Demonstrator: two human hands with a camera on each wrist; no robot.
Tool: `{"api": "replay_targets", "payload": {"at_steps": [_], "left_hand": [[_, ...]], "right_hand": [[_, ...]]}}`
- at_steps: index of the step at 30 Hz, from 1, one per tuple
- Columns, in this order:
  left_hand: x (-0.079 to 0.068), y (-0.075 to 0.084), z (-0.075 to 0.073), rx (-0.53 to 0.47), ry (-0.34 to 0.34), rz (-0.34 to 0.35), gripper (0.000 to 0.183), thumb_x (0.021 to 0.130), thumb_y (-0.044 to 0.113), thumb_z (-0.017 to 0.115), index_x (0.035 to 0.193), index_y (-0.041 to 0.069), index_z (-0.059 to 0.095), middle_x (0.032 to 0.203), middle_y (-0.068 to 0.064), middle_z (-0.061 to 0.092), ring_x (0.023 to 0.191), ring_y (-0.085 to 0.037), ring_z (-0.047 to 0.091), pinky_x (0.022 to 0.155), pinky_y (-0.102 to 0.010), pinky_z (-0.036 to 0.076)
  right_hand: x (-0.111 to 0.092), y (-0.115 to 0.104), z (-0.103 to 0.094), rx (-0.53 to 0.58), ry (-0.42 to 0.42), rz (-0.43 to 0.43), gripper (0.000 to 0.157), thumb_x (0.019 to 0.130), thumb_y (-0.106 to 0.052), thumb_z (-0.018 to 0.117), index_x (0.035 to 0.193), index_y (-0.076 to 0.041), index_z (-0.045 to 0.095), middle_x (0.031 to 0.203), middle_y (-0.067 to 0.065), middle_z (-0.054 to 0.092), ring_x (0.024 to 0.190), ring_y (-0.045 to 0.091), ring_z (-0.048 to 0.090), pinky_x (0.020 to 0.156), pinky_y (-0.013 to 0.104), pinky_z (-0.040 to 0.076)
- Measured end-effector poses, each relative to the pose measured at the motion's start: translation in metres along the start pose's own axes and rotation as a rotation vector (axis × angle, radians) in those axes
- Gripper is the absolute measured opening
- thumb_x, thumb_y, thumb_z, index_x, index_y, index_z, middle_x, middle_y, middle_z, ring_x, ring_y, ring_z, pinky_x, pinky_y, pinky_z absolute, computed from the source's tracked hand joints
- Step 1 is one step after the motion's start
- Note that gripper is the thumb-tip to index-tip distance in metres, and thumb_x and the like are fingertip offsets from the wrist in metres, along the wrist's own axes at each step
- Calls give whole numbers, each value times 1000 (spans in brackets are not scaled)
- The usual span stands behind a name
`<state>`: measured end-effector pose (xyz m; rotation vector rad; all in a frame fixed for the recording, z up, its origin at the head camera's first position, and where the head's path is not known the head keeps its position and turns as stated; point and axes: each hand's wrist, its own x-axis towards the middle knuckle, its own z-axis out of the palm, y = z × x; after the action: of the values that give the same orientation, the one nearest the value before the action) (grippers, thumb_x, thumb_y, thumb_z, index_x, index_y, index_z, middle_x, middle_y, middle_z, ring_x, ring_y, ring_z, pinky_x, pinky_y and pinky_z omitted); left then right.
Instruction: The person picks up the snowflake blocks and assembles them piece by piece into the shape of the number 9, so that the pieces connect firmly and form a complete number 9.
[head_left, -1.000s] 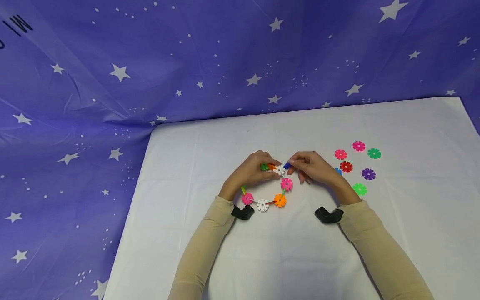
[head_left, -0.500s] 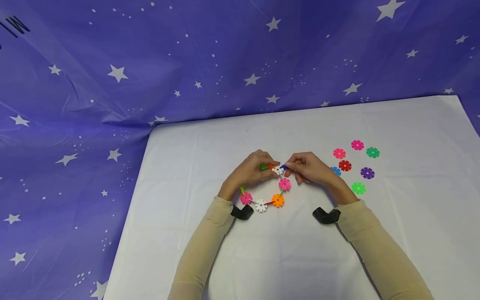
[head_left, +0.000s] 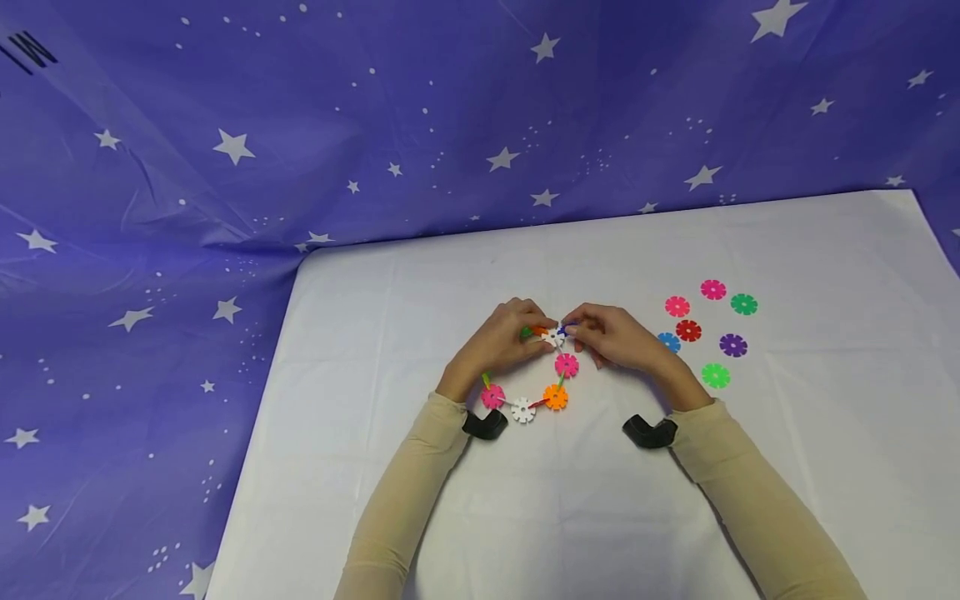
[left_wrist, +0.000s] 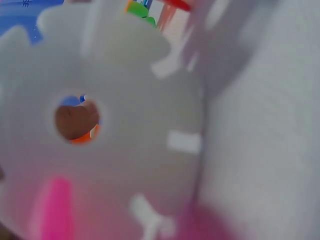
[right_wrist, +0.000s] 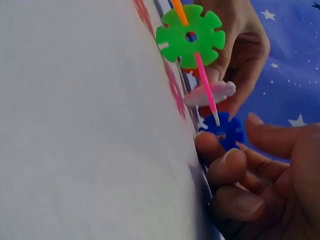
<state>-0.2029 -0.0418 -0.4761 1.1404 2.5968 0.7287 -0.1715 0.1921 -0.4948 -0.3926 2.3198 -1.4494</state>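
Note:
In the head view my left hand [head_left: 508, 335] pinches a ring-like chain of slotted plastic discs near a white disc [head_left: 553, 337], beside orange and green ones. My right hand [head_left: 618, 337] holds a blue disc [right_wrist: 231, 134] between its fingers, at the edge of that white disc. Whether the two interlock I cannot tell. Below hang a pink disc [head_left: 566, 365], an orange disc [head_left: 555, 397] and another white disc [head_left: 522, 410]. A blurred white disc [left_wrist: 130, 110] fills much of the left wrist view. Part of the chain is hidden behind my left hand.
Several loose discs lie right of my right hand, among them a red disc [head_left: 688, 331], a purple disc [head_left: 733, 346] and a light green disc [head_left: 716, 376]. The white-covered table [head_left: 540, 517] meets a blue star-patterned cloth [head_left: 450, 125] at its back and left.
My right hand has moved slightly left, bringing the blue disc closer to the white disc. My left hand stays nearly still with its hold on the chain.

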Motion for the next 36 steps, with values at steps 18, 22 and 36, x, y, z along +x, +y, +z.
{"api": "replay_targets", "payload": {"at_steps": [18,22,36], "left_hand": [[0,8,-4,-9,-39,-20,42,91,32,70,128,13,65,111,-1,66,101,-18,52,92,-36,38],[-4,11,-14,-37,-46,-29,41,92,32,69,127,12,66,111,-3,66,101,-21,53,92,-37,37],[15,20,9,-37,57,-130,24,94,33,65,110,17,73,100,5,70,94,-12,60,92,-33,43]], "right_hand": [[-61,45,-107,-349,317,126,36,88,-21,73,120,-7,63,89,8,55,76,20,48,63,27,42],[-55,45,-104,-417,247,182,37,88,-21,73,118,-3,61,94,12,56,88,26,49,76,36,43],[-51,31,-97,-345,346,99,36,88,-20,73,117,-8,57,100,13,60,76,23,50,61,28,44]]}}
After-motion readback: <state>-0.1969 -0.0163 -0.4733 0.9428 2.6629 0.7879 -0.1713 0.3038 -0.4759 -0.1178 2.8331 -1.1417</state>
